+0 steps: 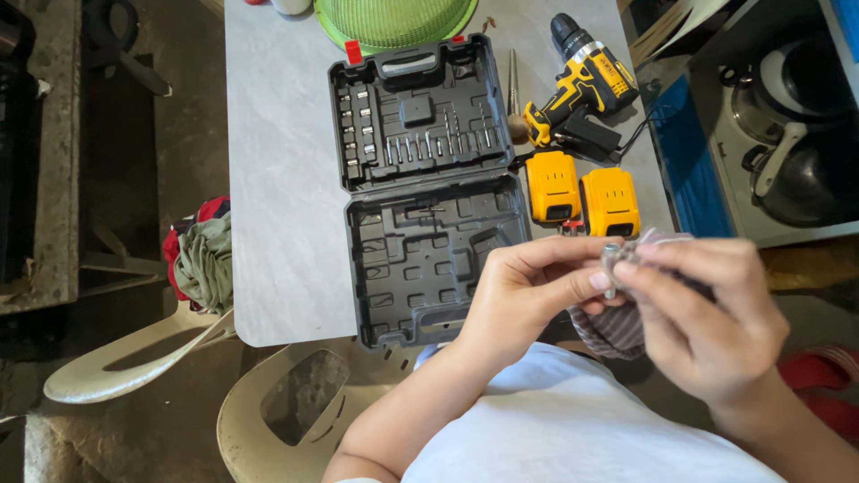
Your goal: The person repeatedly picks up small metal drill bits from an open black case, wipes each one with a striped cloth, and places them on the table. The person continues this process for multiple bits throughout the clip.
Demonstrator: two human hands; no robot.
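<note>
My left hand (528,291) pinches a small silver metal piece (611,264) between thumb and fingers. My right hand (707,313) meets it from the right and grips a striped grey cloth (613,331) that wraps around the piece and hangs below. Both hands hover over the table's near right corner, above my white shirt. An open black tool case (420,183) with bits in its lid lies just left of my hands.
A yellow and black cordless drill (582,89) and two yellow batteries (582,192) lie on the grey table (277,179). A green basket (394,18) sits at the far edge. Plastic chairs (268,402) stand near me, and pots (796,134) fill a shelf at right.
</note>
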